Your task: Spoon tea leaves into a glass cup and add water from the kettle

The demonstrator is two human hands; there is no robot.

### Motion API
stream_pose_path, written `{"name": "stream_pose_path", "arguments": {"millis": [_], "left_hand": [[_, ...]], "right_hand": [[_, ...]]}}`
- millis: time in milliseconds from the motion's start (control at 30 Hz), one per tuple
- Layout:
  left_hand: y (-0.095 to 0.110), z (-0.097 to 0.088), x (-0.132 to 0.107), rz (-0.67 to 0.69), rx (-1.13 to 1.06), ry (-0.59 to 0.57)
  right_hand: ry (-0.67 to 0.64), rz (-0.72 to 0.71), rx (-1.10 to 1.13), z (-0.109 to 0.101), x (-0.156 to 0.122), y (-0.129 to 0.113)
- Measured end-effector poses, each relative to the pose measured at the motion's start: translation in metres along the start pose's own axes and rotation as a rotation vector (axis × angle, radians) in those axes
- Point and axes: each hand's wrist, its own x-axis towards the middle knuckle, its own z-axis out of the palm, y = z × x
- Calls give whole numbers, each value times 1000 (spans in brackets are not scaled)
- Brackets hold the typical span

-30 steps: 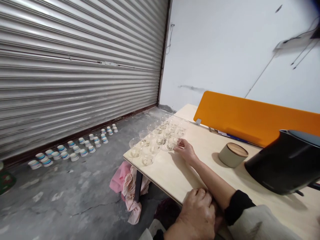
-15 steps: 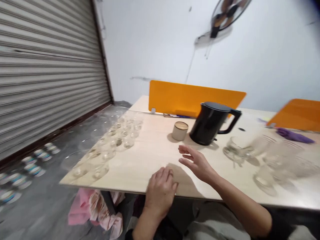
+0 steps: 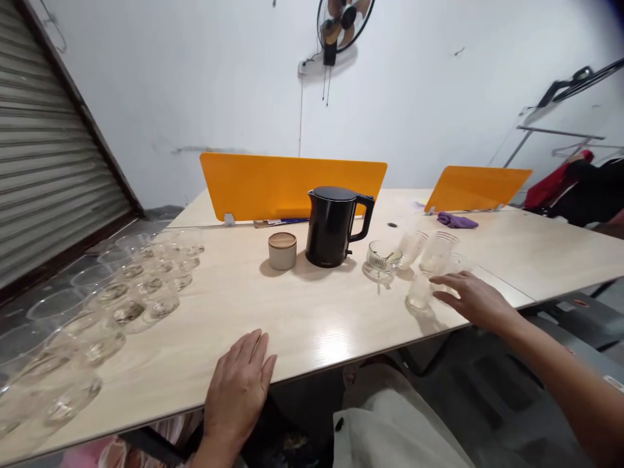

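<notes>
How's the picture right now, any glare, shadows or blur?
Head view: glare whitens the table near its front edge; soft shadows lie by the jar and kettle; the glasses by the right hand look smeared; the top right corner darkens.

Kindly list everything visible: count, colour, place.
Jointed tabletop: one, pale, centre
Transparent round cups: many, colourless, left
Wooden-lidded canister: one, beige, centre
Lidded kettle: one, black, centre
Ribbed glass bowl: one, colourless, beside kettle
Transparent tumblers: several, colourless, near bowl
Flat panels: two, orange, back
Bunched cloth: one, purple, back right
Round fan: one, dark, wall
Slatted shutter: one, grey, left
Clothes: count unclear, red and black, right
Left hand: one, at tabletop edge
Right hand: one, near tumblers
</notes>
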Motion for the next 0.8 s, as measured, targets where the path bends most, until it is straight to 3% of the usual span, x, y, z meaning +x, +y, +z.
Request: {"name": "stream_pose_path", "arguments": {"millis": [200, 567, 667, 800], "left_hand": [[-2, 1, -1, 9, 20, -30], [0, -3, 0, -1, -2, -41], [0, -1, 0, -8, -2, -19], [0, 1, 1, -20, -12, -2]], "right_hand": [[-98, 39, -88, 20, 3, -10], [65, -28, -131, 22, -2, -14], [155, -45, -140, 13, -1, -10], [303, -29, -183, -19, -2, -17]]}}
